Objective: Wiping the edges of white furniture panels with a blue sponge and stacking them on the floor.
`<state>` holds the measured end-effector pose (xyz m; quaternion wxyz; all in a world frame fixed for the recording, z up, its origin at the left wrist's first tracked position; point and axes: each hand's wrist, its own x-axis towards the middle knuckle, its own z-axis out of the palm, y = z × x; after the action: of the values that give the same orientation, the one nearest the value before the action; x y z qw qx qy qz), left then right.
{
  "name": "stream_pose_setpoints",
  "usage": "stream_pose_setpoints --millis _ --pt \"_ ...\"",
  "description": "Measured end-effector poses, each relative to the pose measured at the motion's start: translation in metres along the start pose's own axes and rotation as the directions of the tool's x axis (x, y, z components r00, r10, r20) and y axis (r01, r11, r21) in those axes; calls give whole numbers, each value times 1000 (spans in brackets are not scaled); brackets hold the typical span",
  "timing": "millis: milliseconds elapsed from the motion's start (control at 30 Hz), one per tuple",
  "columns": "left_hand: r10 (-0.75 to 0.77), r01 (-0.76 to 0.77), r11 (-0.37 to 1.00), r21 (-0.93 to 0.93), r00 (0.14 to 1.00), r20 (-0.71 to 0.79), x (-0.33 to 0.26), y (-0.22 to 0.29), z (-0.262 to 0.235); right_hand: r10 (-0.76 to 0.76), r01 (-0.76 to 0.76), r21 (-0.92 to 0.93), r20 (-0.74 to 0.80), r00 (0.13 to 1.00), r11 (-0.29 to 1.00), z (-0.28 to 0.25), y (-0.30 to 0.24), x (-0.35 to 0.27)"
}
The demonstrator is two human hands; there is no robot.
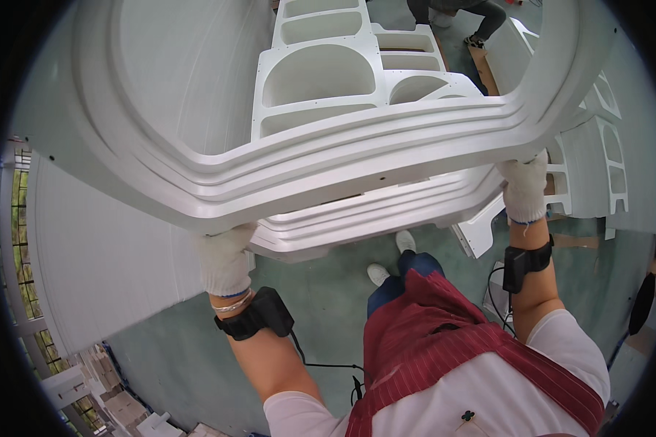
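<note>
A large white ridged frame (357, 156) spans the view in front of me, its rounded opening framed by stepped grooves. My left hand (224, 261), in a white knit glove, grips its lower edge at the left corner. On the right corner, my gloved right hand (526, 186) holds the same edge from below. Most of the fingers on both hands are hidden behind the frame. Just beneath it shows a second white ridged piece (386, 217), similar in shape; whether it touches the held frame I cannot tell.
White panels with arched cut-outs (321, 76) stand beyond the frame, and more cut-out panels (612, 164) are at the right. A tall white panel (109, 247) is on the left. Another person's leg (488, 18) shows at the top. Stacked boards (106, 379) lie at lower left on the green floor (175, 349).
</note>
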<state>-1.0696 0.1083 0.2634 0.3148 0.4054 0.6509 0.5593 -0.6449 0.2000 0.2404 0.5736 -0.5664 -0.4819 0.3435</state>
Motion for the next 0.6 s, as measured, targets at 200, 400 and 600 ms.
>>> stream_pose_setpoints --millis 200,400,600 --pt "-12 7 993 -121 999 -41 56 -7 -34 -157 160 -118 36 987 980 80 -6 2" --pt "39 -50 981 -190 997 -61 77 -39 -43 -297 286 -149 -51 954 946 101 23 -10" --pt "141 -126 945 -301 990 28 72 -66 -62 -282 280 -33 -122 952 959 105 48 -51"
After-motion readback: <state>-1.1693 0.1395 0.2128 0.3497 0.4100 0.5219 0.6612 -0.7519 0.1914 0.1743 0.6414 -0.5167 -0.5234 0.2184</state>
